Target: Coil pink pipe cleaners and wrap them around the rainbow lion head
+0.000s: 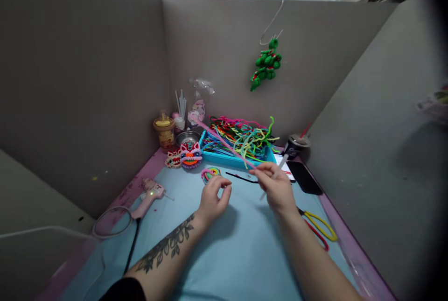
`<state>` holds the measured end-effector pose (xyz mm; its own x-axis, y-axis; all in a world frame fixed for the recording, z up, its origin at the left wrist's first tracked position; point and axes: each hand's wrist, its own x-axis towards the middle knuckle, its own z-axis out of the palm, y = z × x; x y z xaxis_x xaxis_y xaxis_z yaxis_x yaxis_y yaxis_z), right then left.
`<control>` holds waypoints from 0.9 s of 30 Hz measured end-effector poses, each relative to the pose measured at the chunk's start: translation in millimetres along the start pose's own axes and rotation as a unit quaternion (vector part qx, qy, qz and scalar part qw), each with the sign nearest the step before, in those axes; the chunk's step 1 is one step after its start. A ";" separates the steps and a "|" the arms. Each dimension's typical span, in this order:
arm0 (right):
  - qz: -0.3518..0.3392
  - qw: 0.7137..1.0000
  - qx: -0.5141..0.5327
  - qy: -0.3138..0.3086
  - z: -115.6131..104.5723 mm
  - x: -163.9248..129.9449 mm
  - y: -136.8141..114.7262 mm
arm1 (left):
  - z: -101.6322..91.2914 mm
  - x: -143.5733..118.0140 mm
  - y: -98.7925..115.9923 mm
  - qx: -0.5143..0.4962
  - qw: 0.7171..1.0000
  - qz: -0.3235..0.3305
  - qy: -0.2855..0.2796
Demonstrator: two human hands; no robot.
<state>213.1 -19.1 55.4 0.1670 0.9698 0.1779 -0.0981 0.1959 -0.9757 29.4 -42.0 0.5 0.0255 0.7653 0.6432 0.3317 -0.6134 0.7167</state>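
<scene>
My right hand [276, 189] pinches the near end of a long pink pipe cleaner [220, 140] that slants up and left over the blue tray [227, 157]; a thin white stick [276, 175] also runs through that hand. My left hand [213, 198] hovers just left of it above the light blue mat [227, 245], fingers curled with thumb and forefinger apart, holding nothing I can see. A small rolled multicolour coil [210, 173] lies just beyond the left hand. A black pipe cleaner [241, 178] lies on the mat between the hands and the tray.
The tray holds several tangled coloured pipe cleaners [245, 137]. A pink glue gun [150, 193] with cable lies left. Lion-head crafts [187, 155], jars and a bowl stand at the back left. Scissors [318, 226] lie right, near a dark cup [296, 144]. A green ornament [266, 65] hangs on the grey partition.
</scene>
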 end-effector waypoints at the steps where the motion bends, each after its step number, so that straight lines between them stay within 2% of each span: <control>1: 0.043 0.999 0.028 -0.013 -7.2 -9.4 8.4 | 0.9 -3.8 5.4 0.063 0.995 0.082 -0.005; 3: 0.124 0.988 0.072 -0.058 -16.8 -20.6 20.5 | 3.2 -7.9 13.5 0.168 0.967 0.192 -0.021; 5: 0.174 0.975 0.096 -0.099 -20.1 -24.8 28.1 | 6.6 -7.9 17.0 0.252 0.939 0.230 -0.051; 8: 0.197 0.963 0.111 -0.145 -16.8 -28.0 35.1 | 11.5 -5.1 14.8 0.312 0.918 0.220 -0.108; 11: 0.192 0.958 0.106 -0.183 -11.8 -32.9 40.7 | 12.9 -5.1 10.9 0.284 0.927 0.187 -0.161; 13: 0.189 0.961 0.094 -0.182 -11.1 -35.1 44.3 | 11.7 -6.6 11.0 0.209 0.955 0.116 -0.177; 15: 0.179 0.966 0.088 -0.162 -13.2 -34.9 47.1 | 9.8 -7.5 13.0 0.110 0.982 0.013 -0.152; 17: 0.155 0.974 0.088 -0.137 -17.3 -33.1 48.6 | 7.8 -6.8 14.8 0.038 0.990 -0.071 -0.119; 19: 0.115 0.984 0.074 -0.115 -21.9 -31.2 48.3 | 6.3 -4.2 15.0 -0.004 0.988 -0.125 -0.085; 21: 0.061 0.993 0.031 -0.096 -25.5 -31.0 46.7 | 5.5 -0.5 13.1 -0.029 0.981 -0.175 -0.073; 23: -0.012 0.995 -0.043 -0.085 -26.8 -32.9 44.8 | 5.4 3.0 10.1 -0.071 0.961 -0.250 -0.089; 25: -0.075 0.987 -0.115 -0.089 -25.6 -36.4 43.6 | 6.2 5.3 7.2 -0.135 0.931 -0.320 -0.108; 27: -0.108 0.976 -0.157 -0.106 -22.6 -40.4 43.9 | 7.3 6.2 5.6 -0.191 0.910 -0.350 -0.115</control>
<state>224.2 -53.0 2.5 -0.0586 0.9255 0.3742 0.2275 0.3774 -0.8977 38.3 -39.2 6.5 0.1454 0.9881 -0.0492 -0.0091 0.0511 0.9987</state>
